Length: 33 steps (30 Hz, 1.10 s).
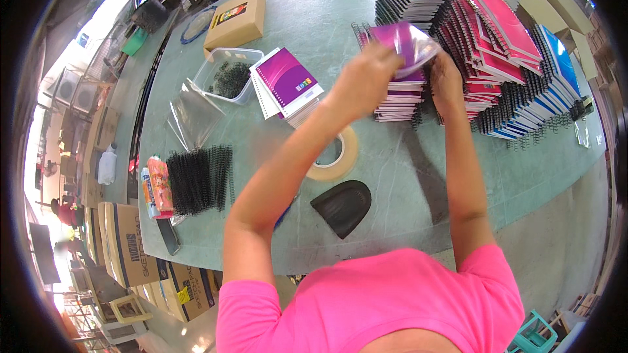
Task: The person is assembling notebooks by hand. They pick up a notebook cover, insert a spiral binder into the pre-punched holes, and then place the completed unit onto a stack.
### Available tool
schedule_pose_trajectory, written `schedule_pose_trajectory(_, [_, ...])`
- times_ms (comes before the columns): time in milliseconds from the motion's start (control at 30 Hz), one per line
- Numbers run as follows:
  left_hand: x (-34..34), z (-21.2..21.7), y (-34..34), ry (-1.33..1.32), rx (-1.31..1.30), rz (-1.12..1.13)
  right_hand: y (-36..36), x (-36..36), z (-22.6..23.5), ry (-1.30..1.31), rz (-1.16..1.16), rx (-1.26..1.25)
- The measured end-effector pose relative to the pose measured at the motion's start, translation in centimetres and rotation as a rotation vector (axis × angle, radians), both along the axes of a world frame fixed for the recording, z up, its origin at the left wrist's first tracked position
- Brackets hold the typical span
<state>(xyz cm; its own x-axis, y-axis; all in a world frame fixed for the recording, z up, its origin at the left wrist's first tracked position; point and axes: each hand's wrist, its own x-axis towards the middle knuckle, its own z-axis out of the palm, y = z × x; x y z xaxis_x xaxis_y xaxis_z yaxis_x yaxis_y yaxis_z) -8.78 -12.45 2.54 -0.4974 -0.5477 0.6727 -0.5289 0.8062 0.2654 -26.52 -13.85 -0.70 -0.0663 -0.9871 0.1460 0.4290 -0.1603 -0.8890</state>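
Note:
A purple notebook [407, 40] with a shiny clear sheet over it is tilted above a stack of purple spiral notebooks [399, 99]. My left hand [367, 82], partly blurred, has its fingers curled over the notebook's near left side. At the right corner, my right hand [447, 84] is closed round the edge, with some fingers hidden behind it. Dark wire coils [360, 34] show beyond my left hand. Left of my left forearm lies a pile of loose purple covers and white punched pages [288, 78].
Red spiral notebooks [500, 29] and blue ones [543, 91] are piled close on the right. A tape roll [351, 157] and a black rounded pad [343, 208] lie nearer me. Leftward are black coils [199, 180], a clear tub [256, 59] and a cardboard box [235, 19].

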Motion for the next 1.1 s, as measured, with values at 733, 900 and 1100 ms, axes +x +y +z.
schedule_pose_trajectory(733, [1.9,-2.8,-5.0,0.587,0.633,0.278,2.5,0.4,1.6,0.898,-0.22,-0.324])
schedule_pose_trajectory(900, [11.2,3.3,2.5,1.048,0.464,0.421,5.5,10.7,3.1,1.124,0.166,-0.864])
schedule_pose_trajectory(1100, [16.1,2.1,12.1,0.606,0.465,0.455,2.1,16.6,-3.6,1.445,0.12,-0.964])
